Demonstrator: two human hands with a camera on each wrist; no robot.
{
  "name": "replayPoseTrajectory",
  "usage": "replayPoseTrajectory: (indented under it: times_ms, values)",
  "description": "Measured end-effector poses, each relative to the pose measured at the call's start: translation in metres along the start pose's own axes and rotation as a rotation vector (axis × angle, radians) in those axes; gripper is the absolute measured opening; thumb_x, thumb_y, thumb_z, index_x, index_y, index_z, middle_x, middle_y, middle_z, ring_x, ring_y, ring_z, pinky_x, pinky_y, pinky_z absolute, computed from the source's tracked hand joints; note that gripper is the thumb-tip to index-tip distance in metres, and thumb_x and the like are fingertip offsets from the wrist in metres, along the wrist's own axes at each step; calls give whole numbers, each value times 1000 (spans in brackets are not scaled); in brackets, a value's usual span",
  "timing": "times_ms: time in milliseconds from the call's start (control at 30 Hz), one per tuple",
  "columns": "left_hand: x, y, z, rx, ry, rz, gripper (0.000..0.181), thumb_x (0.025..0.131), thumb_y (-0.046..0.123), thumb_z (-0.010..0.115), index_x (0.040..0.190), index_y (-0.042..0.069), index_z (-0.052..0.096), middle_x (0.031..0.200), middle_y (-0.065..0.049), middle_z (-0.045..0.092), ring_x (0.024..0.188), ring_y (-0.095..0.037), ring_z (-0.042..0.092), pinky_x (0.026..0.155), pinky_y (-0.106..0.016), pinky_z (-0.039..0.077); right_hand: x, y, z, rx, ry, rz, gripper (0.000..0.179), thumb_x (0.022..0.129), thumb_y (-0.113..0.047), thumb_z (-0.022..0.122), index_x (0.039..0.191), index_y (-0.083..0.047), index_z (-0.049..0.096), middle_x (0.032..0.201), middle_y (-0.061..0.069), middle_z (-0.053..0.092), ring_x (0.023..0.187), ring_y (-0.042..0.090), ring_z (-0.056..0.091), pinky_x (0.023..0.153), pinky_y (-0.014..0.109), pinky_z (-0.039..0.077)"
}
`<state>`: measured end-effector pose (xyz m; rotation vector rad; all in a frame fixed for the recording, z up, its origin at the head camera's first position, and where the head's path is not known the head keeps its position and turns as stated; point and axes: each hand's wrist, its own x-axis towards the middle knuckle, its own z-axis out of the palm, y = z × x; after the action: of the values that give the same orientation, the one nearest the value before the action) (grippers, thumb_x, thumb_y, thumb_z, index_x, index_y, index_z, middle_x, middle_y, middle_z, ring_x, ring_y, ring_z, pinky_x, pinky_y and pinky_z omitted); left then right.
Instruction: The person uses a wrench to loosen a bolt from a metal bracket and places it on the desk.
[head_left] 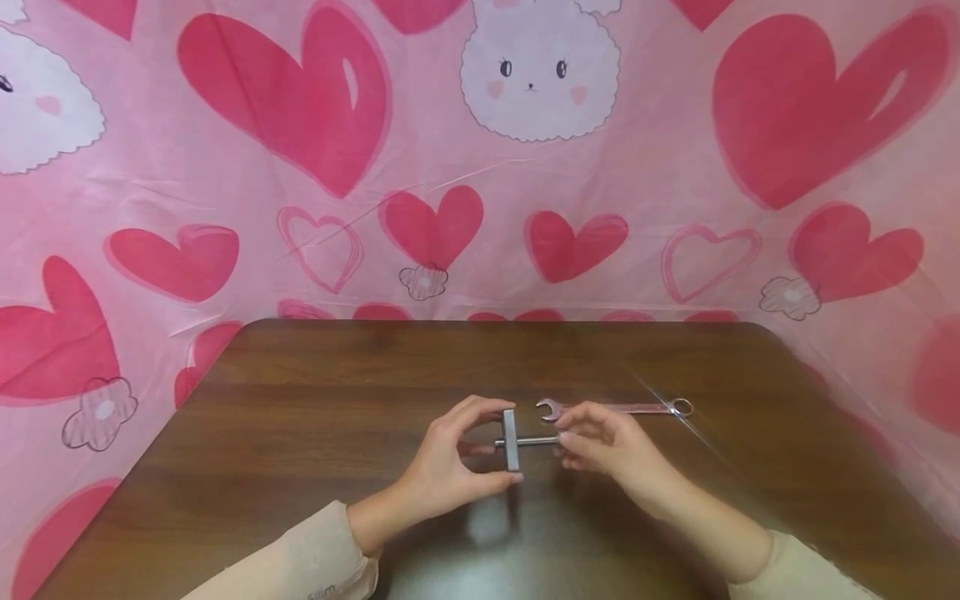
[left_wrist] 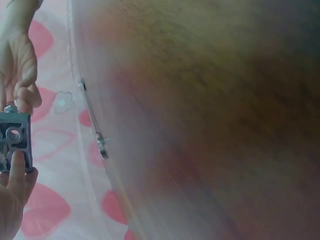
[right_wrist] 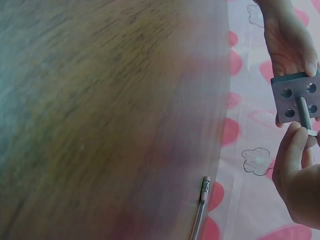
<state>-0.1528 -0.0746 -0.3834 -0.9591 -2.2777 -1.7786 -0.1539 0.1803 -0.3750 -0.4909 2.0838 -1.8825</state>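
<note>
A square grey metal plate (head_left: pixel 512 454) is held up over the table by my left hand (head_left: pixel 450 467), thumb on its lower edge and fingers on the upper one. Several round holes pierce the plate's flat face (right_wrist: pixel 294 103) in the right wrist view. Its other side (left_wrist: pixel 22 118), recessed and ribbed, shows in the left wrist view, with one fingertip against it. A steel bolt (head_left: pixel 536 441) runs through the plate's middle, its tip poking out on the left. My right hand (head_left: pixel 618 450) pinches the bolt's head end between thumb and fingers.
A combination wrench (head_left: pixel 637 408) lies on the dark wooden table (head_left: pixel 360 367), just beyond my right hand, its open end to the left. Behind the table hangs a pink cloth (head_left: pixel 420 150) with hearts.
</note>
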Motion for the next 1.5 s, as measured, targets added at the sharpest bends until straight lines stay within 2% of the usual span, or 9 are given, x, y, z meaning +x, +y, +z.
replayPoseTrajectory:
  times_ms: [133,233,467,600,800,967,1167,1400,1500]
  values:
    - [-1,0,0,6,-7,-5,67,70,8,89,130,16,59,119,-8,63,114,-21,63,78,-38,64,0,-1,-1,3,-17,17,19,98,-14,61,108,2,58,88,5,72,79,15,69,74,31,63]
    - [-1,0,0,3,-9,-1,67,70,9,89,130,17,59,119,-6,63,115,-21,63,78,-38,64,1,-2,0,-17,2,9,20,98,-14,61,106,4,59,84,2,72,76,16,69,71,30,62]
    - [1,1,-2,-8,8,4,67,70,9,90,129,17,60,119,-9,63,114,-21,63,79,-39,63,2,-7,5,-135,91,-84,24,89,-4,71,107,7,59,103,4,66,88,11,66,80,24,58]
    - [2,1,-2,-10,7,5,67,70,9,89,129,16,59,119,-13,63,115,-22,63,79,-40,63,3,-7,6,-136,83,-87,24,89,-4,70,108,6,60,104,3,65,90,10,65,81,24,57]
    - [1,0,-3,-2,4,3,66,71,10,89,129,16,60,119,-12,64,114,-21,63,79,-38,63,3,-5,0,-101,19,21,28,98,-17,62,113,5,56,90,6,70,72,12,65,61,26,56]
    - [0,0,-2,-10,3,-2,66,71,9,89,129,17,60,118,-7,64,114,-20,63,79,-38,63,4,-4,0,-99,-21,19,25,102,-22,54,110,2,57,77,2,70,61,11,60,49,25,48]
    - [3,2,-1,-20,1,-7,67,70,9,89,129,18,60,119,-7,63,115,-20,62,80,-38,63,4,-6,4,-96,59,27,28,101,-21,57,109,7,57,73,0,68,60,10,59,52,26,50]
    - [5,2,-1,-1,15,-9,67,69,9,90,128,18,60,118,-4,63,114,-21,63,80,-38,63,3,-6,7,-118,117,-53,27,89,-5,70,112,4,59,98,-4,66,83,12,63,69,26,56]
    - [6,2,-2,0,10,-12,67,70,9,90,129,18,60,118,-7,63,114,-20,63,80,-39,63,3,-6,5,-117,105,-36,29,90,-7,70,114,5,59,98,-1,65,85,14,64,71,28,57]
